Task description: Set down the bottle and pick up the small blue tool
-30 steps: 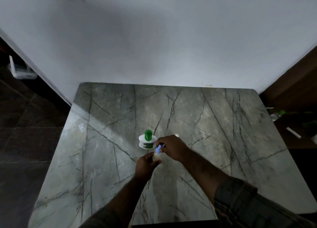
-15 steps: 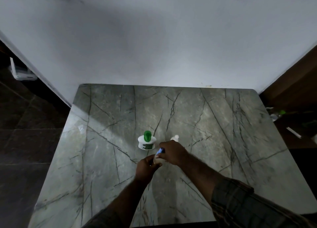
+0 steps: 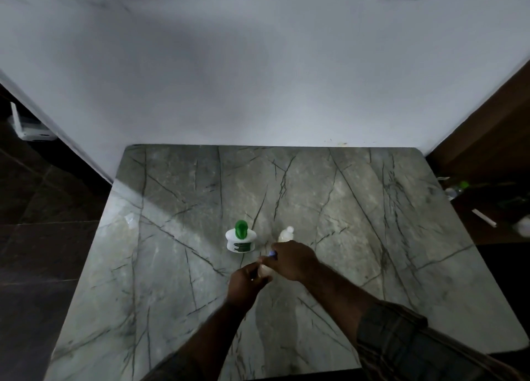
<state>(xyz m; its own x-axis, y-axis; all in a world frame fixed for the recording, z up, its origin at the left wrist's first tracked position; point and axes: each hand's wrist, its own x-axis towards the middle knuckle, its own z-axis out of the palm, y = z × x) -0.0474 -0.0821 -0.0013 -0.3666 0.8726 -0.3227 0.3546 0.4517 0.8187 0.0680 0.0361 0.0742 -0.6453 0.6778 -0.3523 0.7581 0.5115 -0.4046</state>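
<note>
Marble-patterned grey table [image 3: 358,223], veined with dark lines, stands against a pale wall [image 3: 258,65]. Near its middle a person's two hands meet over a small pale bottle [image 3: 264,271]. The left hand [image 3: 246,280] curls round the bottle's body from the seven o'clock side and holds it. The right hand [image 3: 292,258] comes in from four o'clock, its fingers pinching a small blue cap [image 3: 272,255] at the bottle's top, at about one o'clock from the left hand's grasp. It looks like the cap is being twisted, though whether on or off cannot be told; the next move would call for a steady hold below while the upper fingers turn. Just beyond the hands, at eleven o'clock, stands a squat white container with a green top [image 3: 240,238]. At twelve o'clock, touching or just behind the right knuckles, a second small white bottle [image 3: 286,235] stands upright.
</note>
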